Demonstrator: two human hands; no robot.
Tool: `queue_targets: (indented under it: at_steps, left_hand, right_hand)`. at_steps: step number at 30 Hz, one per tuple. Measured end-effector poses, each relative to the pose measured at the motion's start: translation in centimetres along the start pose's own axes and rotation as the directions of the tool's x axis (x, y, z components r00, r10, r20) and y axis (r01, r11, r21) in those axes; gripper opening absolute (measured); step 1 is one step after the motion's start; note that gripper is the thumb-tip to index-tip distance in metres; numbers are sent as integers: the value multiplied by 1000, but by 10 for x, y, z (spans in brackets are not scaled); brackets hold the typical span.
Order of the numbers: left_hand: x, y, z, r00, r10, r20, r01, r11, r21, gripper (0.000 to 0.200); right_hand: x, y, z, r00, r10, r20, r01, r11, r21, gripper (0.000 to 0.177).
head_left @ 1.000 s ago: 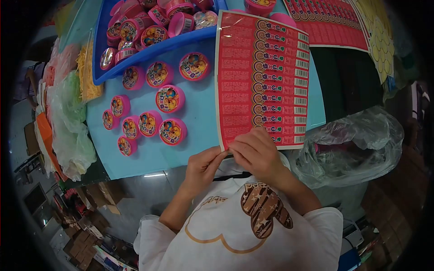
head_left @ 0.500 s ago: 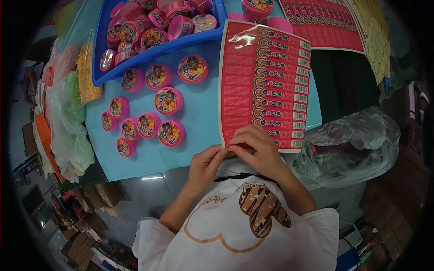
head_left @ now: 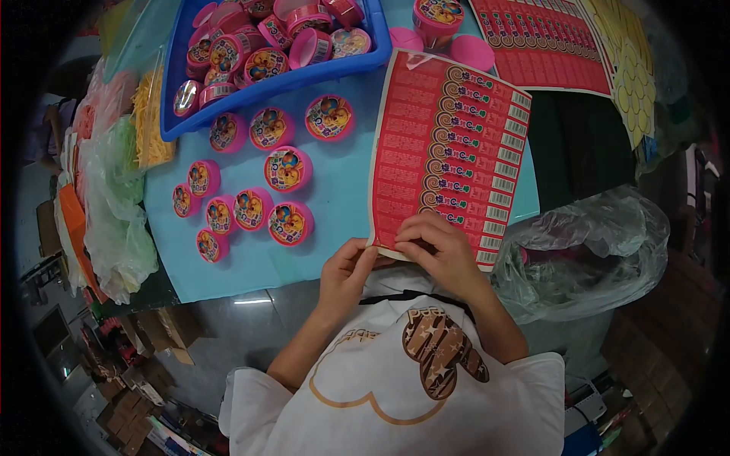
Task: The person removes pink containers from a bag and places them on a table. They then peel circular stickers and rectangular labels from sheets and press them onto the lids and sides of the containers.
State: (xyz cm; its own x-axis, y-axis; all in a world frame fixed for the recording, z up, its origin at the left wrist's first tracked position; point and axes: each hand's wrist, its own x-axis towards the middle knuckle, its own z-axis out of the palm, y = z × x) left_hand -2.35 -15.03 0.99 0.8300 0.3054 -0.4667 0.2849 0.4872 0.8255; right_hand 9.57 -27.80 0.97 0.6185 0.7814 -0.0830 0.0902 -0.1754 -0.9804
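A red sticker sheet point(head_left: 411, 152) with rows of labels, swirl prints and barcodes lies tilted over the table's front edge. At its lower left corner, my left hand point(head_left: 344, 280) is closed, pinching the sheet between thumb and fingers. My right hand point(head_left: 439, 252) is closed too, its fingertips pinched together on the sheet's lower edge close to the bottom label. Whether that label's end is lifted there is too small to tell. Left of the sheet, several pink round tubs point(head_left: 289, 168) with picture lids stand on the blue table covering point(head_left: 243, 277).
A blue crate point(head_left: 285, 82) full of pink tubs stands at the back. More red label sheets point(head_left: 544, 45) and yellow round stickers point(head_left: 633, 83) lie at the back right. Clear plastic bags point(head_left: 585, 258) hang at the right; other bags point(head_left: 114, 205) are on the left.
The sheet has tilted, its lower edge now sloping down to the right. My right hand has moved slightly right, away from my left hand, which stays at the corner.
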Motion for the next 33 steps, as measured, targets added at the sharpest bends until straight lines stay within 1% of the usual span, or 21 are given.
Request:
queue_targets:
  at_steps: [2, 3, 4, 5, 6, 8, 10, 11, 12, 14, 15, 17, 18, 20, 22, 24, 26, 27, 29, 31, 33]
  left_hand:
    - [-1, 0, 0, 999, 31, -35, -29, 999, 43, 18]
    - [-2, 2, 3, 996, 38, -86, -36, 999, 26, 17]
    - [-2, 4, 4, 989, 47, -138, -46, 999, 9, 17]
    - [-2, 3, 5, 989, 48, -141, -47, 999, 10, 17]
    - [0, 3, 6, 993, 21, -120, -21, 1000, 4, 17]
    - [1, 2, 7, 995, 1, -101, -1, 1000, -2, 18]
    - [1, -1, 5, 992, -97, -76, 89, 990, -109, 17]
    - [0, -3, 5, 992, -94, -82, 85, 991, -107, 17]
    - [-1, -6, 5, 987, -125, -103, 109, 982, -151, 17]
    - [-2, -5, 5, 980, -156, -120, 130, 972, -195, 17]
    - [-2, -4, 5, 979, -161, -122, 137, 973, -186, 17]
    - [-2, -3, 6, 979, -163, -122, 140, 974, -178, 18]
    - [-3, -4, 4, 978, -176, -115, 156, 974, -163, 19]
    - [-4, -6, 3, 978, -178, -110, 161, 976, -145, 20]
    - [-5, -6, 3, 979, -182, -97, 160, 967, -200, 20]
    - [-4, -4, 5, 980, -173, -96, 152, 970, -190, 20]
    - [-4, -6, 4, 982, -164, -94, 145, 973, -182, 20]
    - [-5, -11, 2, 985, -154, -73, 141, 977, -160, 22]
    - [-5, -10, 3, 989, -136, -49, 129, 982, -135, 24]
    - [-6, -6, 7, 989, -126, -75, 110, 976, -187, 21]
    - [-6, -8, 6, 993, -99, -64, 86, 980, -181, 21]
  right_hand:
    - [2, 1, 0, 988, -156, -5, 153, 973, -171, 15]
    - [2, 1, 2, 988, -156, -5, 153, 973, -170, 15]
    - [2, 0, 3, 979, -201, -20, 194, 965, -175, 17]
    - [2, -1, 5, 969, -244, -34, 234, 955, -181, 19]
    - [3, -1, 7, 969, -246, -33, 236, 955, -180, 19]
    - [3, 3, 10, 939, -338, -68, 299, 897, -325, 20]
    - [2, 5, 11, 926, -374, -47, 334, 873, -356, 20]
    - [1, 6, 12, 915, -403, -28, 362, 848, -388, 20]
    - [0, 7, 14, 913, -407, -26, 367, 848, -383, 20]
    - [-3, 8, 16, 883, -469, 21, 408, 745, -529, 19]
    - [-4, 9, 18, 882, -471, 21, 409, 742, -531, 19]
    - [-5, 9, 20, 906, -420, -42, 355, 812, -463, 17]
    - [-5, 9, 19, 904, -426, -41, 360, 808, -467, 17]
    - [-4, 9, 15, 951, -305, -50, 280, 918, -281, 17]
    - [-4, 10, 12, 950, -309, -42, 287, 920, -267, 16]
    - [-7, 10, 10, 950, -310, -33, 291, 921, -260, 16]
    - [-8, 10, 8, 965, -260, -29, 247, 941, -232, 13]
    - [-9, 10, 8, 963, -267, -29, 253, 938, -237, 13]
    - [-8, 9, 7, 990, -136, -27, 130, 980, -153, 12]
    - [-8, 8, 7, 991, -132, -35, 125, 981, -146, 13]
    - [-7, 9, 9, 991, -126, -39, 120, 983, -138, 13]
